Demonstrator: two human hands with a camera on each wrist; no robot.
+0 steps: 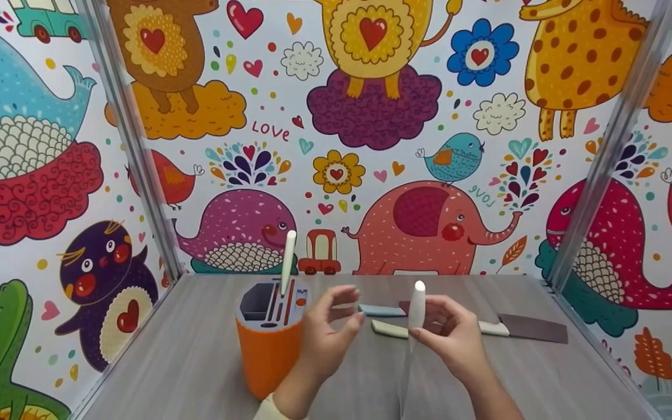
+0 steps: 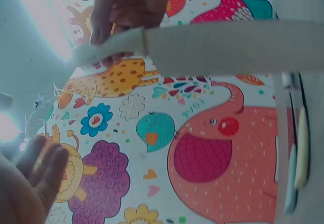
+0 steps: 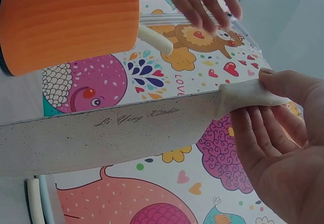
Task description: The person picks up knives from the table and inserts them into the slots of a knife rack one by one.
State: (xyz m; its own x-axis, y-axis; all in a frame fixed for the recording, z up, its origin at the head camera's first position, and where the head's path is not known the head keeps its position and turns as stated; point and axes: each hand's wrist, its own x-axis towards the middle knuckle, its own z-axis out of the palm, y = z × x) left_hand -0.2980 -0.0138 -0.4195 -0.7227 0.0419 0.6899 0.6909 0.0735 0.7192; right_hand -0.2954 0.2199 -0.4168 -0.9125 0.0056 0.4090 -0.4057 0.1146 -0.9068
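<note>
My right hand [image 1: 450,332] holds a kitchen knife [image 1: 417,306] by its white handle, thumb on one side and fingers on the other. The handle points up and the broad blade [image 3: 111,138] hangs down, with script lettering on its face. To its left, my left hand [image 1: 330,332] is raised with fingers apart and slightly bent, holding nothing. Just beyond that hand stands an orange knife block [image 1: 269,356] with a grey slotted top. From one slot rises a whitish handle [image 1: 288,262]; whatever is below it is hidden.
Behind my right hand lie a light-blue-handled knife [image 1: 382,311], a cream-handled one [image 1: 388,329] and a wide dark blade [image 1: 537,328] with a white handle, partly hidden. Printed panels [image 1: 336,204] with metal edge posts enclose the grey table [image 1: 178,350] at the back and sides.
</note>
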